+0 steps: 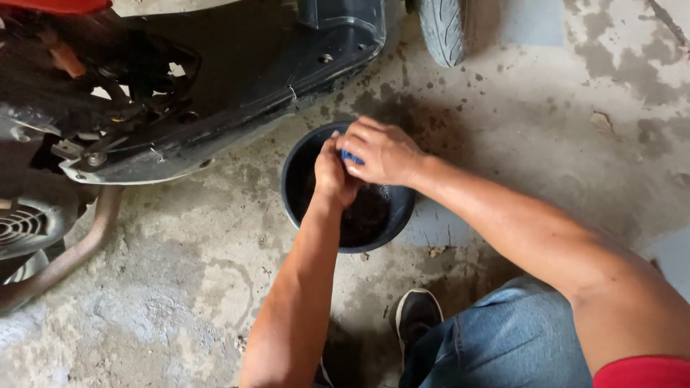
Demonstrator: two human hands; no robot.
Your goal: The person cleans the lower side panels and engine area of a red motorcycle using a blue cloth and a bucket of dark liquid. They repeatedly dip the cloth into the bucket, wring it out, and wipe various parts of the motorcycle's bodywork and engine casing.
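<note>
Black basin [298,208] sits on the concrete floor [180,287], just beside the scooter's lower panel [237,93]. Dark liquid [366,215] inside, surface glossy, a few bubbles near the right wrist.

Both hands meet over the basin's top half. Left hand [332,176] comes up from below, fist-like, fingers curled shut around something mostly hidden. Right hand [381,151] comes in from the right, fingers [363,136] bent and pressed together over a small blue item [351,156]. Only a sliver of the blue shows between the two hands; can't tell what it is. Hands touch each other, knuckles to knuckles. Can't tell if the item is in the liquid or just above it.

Around it:
- Scooter underside top left: black plastic panel, bolts, wiring, red bodywork [54,6] at the frame edge.
- Exhaust pipe [79,248] runs diagonally lower left, rusty brown, next to a finned engine cover [25,226].
- Tyre [442,29] top centre, standing on the floor, well apart from the basin.
- Floor is patchy, stained, dark wet marks around the basin and up toward the tyre.
- Person's knee in blue jeans [517,338] bottom right, black shoe [417,312] with white sole just below the basin.
- Red sleeve [643,372] at the bottom right corner.
</note>
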